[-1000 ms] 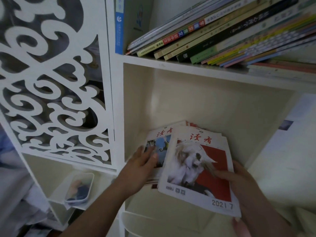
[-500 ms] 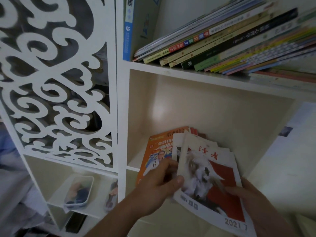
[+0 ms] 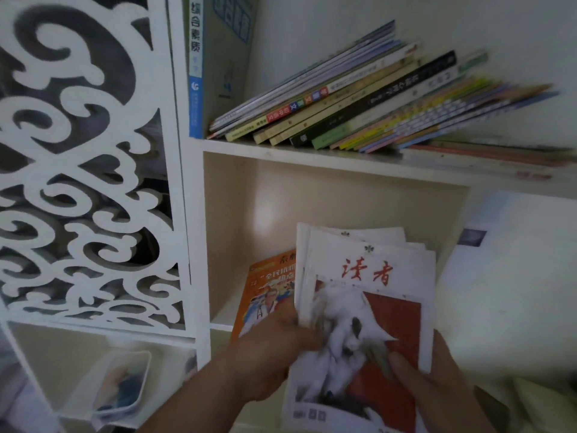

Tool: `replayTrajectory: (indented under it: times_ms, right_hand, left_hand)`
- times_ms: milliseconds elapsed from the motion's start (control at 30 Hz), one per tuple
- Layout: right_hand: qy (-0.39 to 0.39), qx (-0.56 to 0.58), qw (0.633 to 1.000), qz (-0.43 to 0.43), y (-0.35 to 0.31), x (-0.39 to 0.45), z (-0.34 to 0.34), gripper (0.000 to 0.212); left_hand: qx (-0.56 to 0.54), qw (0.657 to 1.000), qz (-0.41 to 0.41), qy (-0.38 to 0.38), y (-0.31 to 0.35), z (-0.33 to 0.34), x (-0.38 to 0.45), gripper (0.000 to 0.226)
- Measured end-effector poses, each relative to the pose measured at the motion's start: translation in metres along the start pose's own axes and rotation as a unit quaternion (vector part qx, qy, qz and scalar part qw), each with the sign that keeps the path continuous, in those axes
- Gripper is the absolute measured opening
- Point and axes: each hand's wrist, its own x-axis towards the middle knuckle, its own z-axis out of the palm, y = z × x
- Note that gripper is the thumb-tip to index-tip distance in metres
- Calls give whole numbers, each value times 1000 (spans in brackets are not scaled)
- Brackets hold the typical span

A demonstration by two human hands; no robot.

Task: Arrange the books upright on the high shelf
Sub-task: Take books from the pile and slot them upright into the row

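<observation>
Thin white paper magazines (image 3: 368, 295), horse cover foremost, gripped as one bundle: left hand (image 3: 268, 354) pinching one edge, right hand (image 3: 437, 382) clasping the other, below white high shelf (image 3: 312, 157); likely squaring for upright placement.

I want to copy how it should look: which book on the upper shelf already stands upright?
The blue-spined book at the far left, against the shelf wall. The other books lean steeply.

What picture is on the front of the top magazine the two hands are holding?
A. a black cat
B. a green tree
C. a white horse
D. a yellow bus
C: the white-and-red paper magazine held by the left hand and the right hand shows a white horse's head against a red background.
</observation>
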Motion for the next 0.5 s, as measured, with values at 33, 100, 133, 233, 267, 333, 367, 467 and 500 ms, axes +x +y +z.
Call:
replayTrajectory:
  times_ms: [33, 100, 133, 233, 267, 333, 367, 467, 500]
  right_hand:
    - [-10, -2, 1000, -17, -1, -5, 4, 56]
    - [-35, 6, 999, -34, -4, -13, 10, 66]
    - [-32, 6, 998, -48, -7, -16, 12, 67]
    - [36, -9, 992, -123, -21, -19, 12, 63]
    - [47, -8, 989, -143, -32, -18, 13, 60]
    - [23, 11, 981, -192, -54, -9, 18, 48]
    - [10, 19, 978, -207, -62, -2, 22, 43]
    - [0, 39, 981, -189, -63, 26, 36, 35]
    - [-6, 37, 984, -174, -55, 32, 42, 35]
  left_hand:
    - [40, 999, 22, 20, -1, 2, -3, 62]
    - [96, 992, 76, 33, -2, 2, -10, 60]
    - [108, 988, 105, 38, -2, 1, -13, 56]
    - [116, 975, 181, 50, 9, -3, -26, 41]
    - [112, 969, 212, 55, 17, -2, -30, 34]
    - [104, 955, 268, 76, 37, 0, -32, 30]
    - [96, 949, 287, 88, 46, 1, -30, 28]
    - [94, 943, 292, 131, 55, 1, -16, 32]
    - [106, 944, 277, 146, 50, -2, -12, 34]
